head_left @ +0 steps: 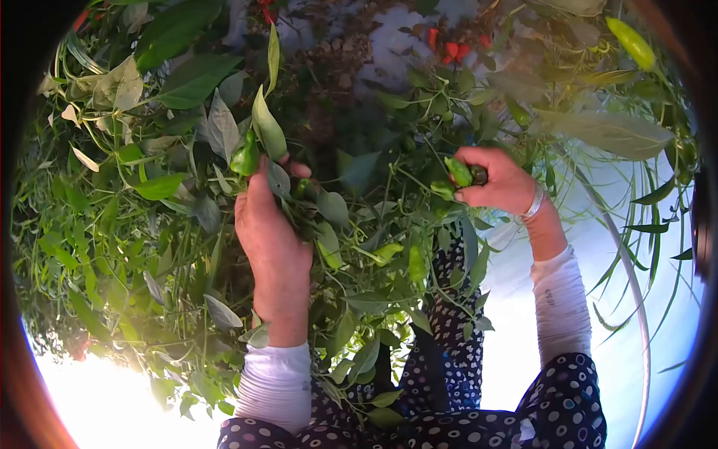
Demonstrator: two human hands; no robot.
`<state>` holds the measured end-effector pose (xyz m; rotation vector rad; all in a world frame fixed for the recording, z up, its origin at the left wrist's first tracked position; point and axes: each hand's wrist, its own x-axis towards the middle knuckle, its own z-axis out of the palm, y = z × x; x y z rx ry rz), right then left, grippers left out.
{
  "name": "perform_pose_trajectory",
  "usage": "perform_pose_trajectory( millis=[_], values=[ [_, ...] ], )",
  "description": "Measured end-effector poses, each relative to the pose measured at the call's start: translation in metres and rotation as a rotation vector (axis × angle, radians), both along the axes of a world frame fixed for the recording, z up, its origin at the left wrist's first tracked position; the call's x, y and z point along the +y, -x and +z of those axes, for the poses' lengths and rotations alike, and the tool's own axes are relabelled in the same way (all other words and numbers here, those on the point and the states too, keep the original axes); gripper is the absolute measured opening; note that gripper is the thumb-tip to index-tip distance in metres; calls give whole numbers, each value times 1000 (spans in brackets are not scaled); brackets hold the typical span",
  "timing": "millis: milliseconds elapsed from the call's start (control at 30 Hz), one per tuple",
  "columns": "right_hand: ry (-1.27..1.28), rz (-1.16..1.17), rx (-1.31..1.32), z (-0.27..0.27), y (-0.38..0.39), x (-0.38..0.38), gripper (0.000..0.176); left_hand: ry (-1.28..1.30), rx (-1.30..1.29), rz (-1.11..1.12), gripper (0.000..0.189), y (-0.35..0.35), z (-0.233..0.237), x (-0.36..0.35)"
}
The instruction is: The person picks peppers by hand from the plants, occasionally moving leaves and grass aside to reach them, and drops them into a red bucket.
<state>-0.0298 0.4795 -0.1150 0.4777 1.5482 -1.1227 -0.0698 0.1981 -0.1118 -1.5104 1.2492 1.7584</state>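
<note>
My right hand (499,183) is closed round a few small green peppers (458,172), pinching them between thumb and fingers; a darker one shows against the fingertips. Leafy pepper stems (303,202) run through the curled fingers of my left hand (271,236). Just beyond its thumb side, a shiny green pepper (244,159) sits among leaves. More pale green peppers (417,263) hang on the plant between and below my two hands.
Dense pepper foliage (97,247) fills the left side. Red peppers (452,51) show at the back, and a long green pepper (632,43) hangs at upper right. A thin hose (628,262) curves over white ground sheeting (516,307) on the right.
</note>
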Motion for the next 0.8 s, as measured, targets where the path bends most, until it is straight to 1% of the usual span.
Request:
perform_pose_trajectory(
  millis=[33, 67, 100, 167, 233, 300, 333, 400, 433, 500, 533, 567, 633, 667, 733, 767, 800],
  values=[
    [-30, 111, 41, -1, 0, -5, 26, 5, 3, -6, 29, 1, 2, 1],
    [-17, 175, 134, -3, 2, -12, 25, 14, -3, -10, 28, 3, 2, -2],
    [-12, 173, 122, -5, 1, -17, 25, 18, -15, -11, 28, 3, 1, -1],
    [-52, 204, 279, -10, -6, -28, 26, 68, 29, -31, 29, 1, -2, -1],
    [-72, 183, 310, -17, -13, -39, 27, 56, 11, -8, 29, 1, -2, -2],
    [-274, 207, 546, -24, -18, -49, 29, 39, 6, 17, 29, 3, -3, -1],
    [-274, 207, 551, -27, -18, -53, 29, 33, -4, 35, 29, 3, -2, -1],
    [-349, 59, 568, -28, -20, -58, 26, 30, -15, 53, 29, 3, -1, -3],
    [-349, 58, 569, -27, -20, -57, 26, 4, -5, 31, 28, 1, 0, -5],
    [-341, -295, 513, -24, -20, -51, 21, -22, 11, 12, 28, 0, -2, -6],
    [-312, -483, 334, -8, -10, -49, 16, -46, 15, -3, 29, 0, -2, -6],
    [-310, -483, 337, 1, -5, -47, 16, -70, 17, -17, 29, -1, -1, -6],
    [-325, -557, 572, 20, 1, -41, 18, -95, 17, -47, 29, 0, -1, -6],
    [-329, -553, 573, 33, 5, -44, 18, -121, 16, -77, 30, 0, -1, -5],
    [-332, -733, 433, 59, 11, -55, 23, -158, 25, -87, 30, 2, 0, -3],
    [-332, -731, 434, 66, 8, -56, 23, -188, 27, -102, 30, 3, 1, -3],
    [-311, -603, 491, 72, 4, -56, 25, -186, 29, -102, 30, 5, 3, -3]
  ],
)
